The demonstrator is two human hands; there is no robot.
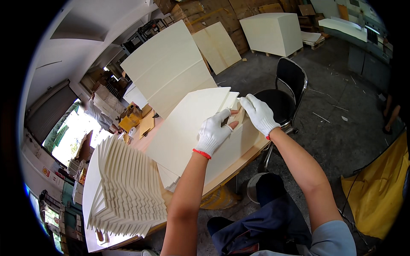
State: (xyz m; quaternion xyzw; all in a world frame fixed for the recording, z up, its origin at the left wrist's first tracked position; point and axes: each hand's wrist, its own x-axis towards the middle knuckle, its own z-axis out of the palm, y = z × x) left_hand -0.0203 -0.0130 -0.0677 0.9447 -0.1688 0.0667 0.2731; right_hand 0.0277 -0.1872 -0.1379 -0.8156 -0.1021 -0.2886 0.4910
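Both my hands wear white knitted gloves with red cuffs and meet at the right end of a stack of white boards (188, 123) on the table. My left hand (215, 132) has a bare thumb and fingertip poking out of the glove, curled against a small tan piece (240, 114). My right hand (257, 112) closes over that piece from the right, fingers together and bent down at its far end. The gloves cover much of the piece, so I cannot tell its kind. The uppermost boards lie slightly fanned, their edges offset.
A fanned pile of notched white panels (128, 187) stands on the table's left. Behind it lie a yellow box (130, 117) and tall leaning panels (171, 68). A black chair (277, 100) is beyond the right corner; yellow cloth (378, 187) hangs at right. Another person (96, 113) stands far left.
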